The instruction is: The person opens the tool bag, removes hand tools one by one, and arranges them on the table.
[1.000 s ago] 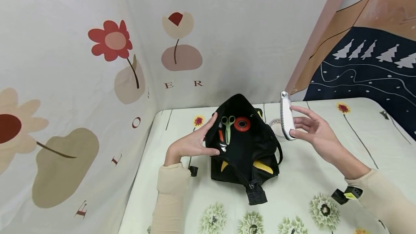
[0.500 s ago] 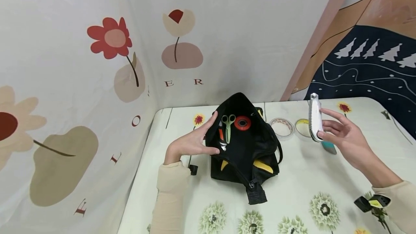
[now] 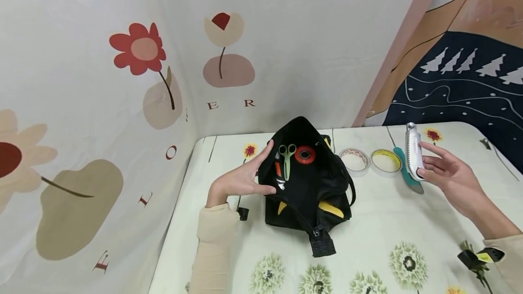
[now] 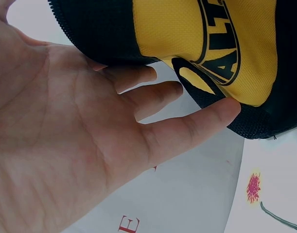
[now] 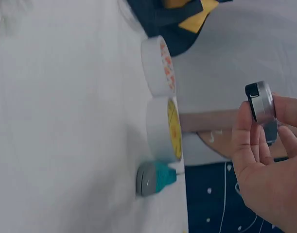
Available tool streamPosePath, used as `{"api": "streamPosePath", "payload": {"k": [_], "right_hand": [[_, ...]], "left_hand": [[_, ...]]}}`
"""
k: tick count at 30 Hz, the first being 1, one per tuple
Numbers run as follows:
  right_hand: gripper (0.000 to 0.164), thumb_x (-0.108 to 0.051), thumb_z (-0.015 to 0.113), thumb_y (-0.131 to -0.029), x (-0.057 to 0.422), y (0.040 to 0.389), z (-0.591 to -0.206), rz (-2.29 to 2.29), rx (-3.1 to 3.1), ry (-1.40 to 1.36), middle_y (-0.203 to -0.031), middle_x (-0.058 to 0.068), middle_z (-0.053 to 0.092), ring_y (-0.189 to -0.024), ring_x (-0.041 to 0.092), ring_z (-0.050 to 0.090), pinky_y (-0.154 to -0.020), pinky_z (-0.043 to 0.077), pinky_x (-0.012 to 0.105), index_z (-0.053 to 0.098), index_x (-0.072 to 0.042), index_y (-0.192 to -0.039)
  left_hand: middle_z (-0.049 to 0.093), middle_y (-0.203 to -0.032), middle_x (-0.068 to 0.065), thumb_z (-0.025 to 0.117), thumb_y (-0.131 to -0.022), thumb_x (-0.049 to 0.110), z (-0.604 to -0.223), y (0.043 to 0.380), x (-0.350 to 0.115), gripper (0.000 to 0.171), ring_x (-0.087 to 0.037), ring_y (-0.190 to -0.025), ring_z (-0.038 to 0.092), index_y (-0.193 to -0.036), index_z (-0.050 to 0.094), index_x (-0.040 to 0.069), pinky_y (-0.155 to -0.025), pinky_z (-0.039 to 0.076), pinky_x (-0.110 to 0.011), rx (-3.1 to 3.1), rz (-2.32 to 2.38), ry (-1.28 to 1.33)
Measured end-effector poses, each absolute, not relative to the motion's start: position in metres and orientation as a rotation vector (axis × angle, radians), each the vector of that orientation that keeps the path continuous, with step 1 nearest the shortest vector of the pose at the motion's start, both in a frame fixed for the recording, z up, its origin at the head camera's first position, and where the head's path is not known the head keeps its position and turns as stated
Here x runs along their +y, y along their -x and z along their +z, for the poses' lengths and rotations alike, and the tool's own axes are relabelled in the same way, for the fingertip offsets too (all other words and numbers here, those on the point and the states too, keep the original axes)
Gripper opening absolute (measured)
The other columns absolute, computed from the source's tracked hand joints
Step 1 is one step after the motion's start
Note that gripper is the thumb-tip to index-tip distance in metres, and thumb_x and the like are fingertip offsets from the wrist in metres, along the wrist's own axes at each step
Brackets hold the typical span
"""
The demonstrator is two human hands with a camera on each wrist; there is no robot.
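Note:
My left hand (image 3: 241,178) rests on the left side of the mouth of a black and yellow bag (image 3: 302,212), thumb and index finger spread along its edge. The left wrist view shows its other fingers (image 4: 187,124) straight against the bag's yellow outside. Inside lie green-handled scissors (image 3: 287,160), a red ring-shaped roll (image 3: 305,155) and a red and black tool (image 3: 279,171) with a metal tip. Off to the right, my right hand (image 3: 455,180) pinches an upright silver utility knife (image 3: 414,151) with a ridged edge, above the table.
Two rolls of clear tape, one with red print (image 3: 344,153) and one with a yellow core (image 3: 372,158), lie right of the bag. A teal tool (image 3: 404,169) with a grey end lies beside them. Fabric walls (image 3: 310,58) stand behind and left.
My right hand has moved right with the utility knife, away from the bag, baring the tape rolls and the teal tool. My left hand and the bag have stayed put.

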State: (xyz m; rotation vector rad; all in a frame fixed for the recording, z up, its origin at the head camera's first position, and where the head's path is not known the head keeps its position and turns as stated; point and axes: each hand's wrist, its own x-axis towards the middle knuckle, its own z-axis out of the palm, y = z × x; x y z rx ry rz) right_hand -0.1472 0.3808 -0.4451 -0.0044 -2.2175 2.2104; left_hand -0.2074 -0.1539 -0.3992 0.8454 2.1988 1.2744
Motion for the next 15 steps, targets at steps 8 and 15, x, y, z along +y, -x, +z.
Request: {"api": "streamPosePath", "payload": {"k": [8,15], "right_hand": [[0.07,0.014,0.067,-0.104,0.408,0.149,-0.461,2.239,-2.176,-0.014,-0.118,-0.017,0.074,-0.103,-0.003,0.069,-0.081,0.059,0.013,0.059,-0.03,-0.159],[0.066,0.015,0.065,-0.104,0.429,0.15,-0.477,2.228,-2.196,-0.027,-0.118,-0.02,0.074,-0.103,-0.005,0.07,-0.079,0.06,0.014,0.065,-0.031,-0.152]], "left_hand": [[-0.012,-0.186,-0.002,0.081,-0.099,0.015,-0.399,0.207,-0.154,0.121,-0.03,-0.172,-0.006,-0.179,-0.01,0.02,-0.134,0.018,-0.066,2.196,1.267,-0.828],[-0.013,-0.186,-0.002,0.08,-0.099,0.013,-0.399,0.206,-0.154,0.121,-0.029,-0.172,-0.006,-0.179,-0.011,0.019,-0.135,0.016,-0.064,2.189,1.283,-0.83]]}}
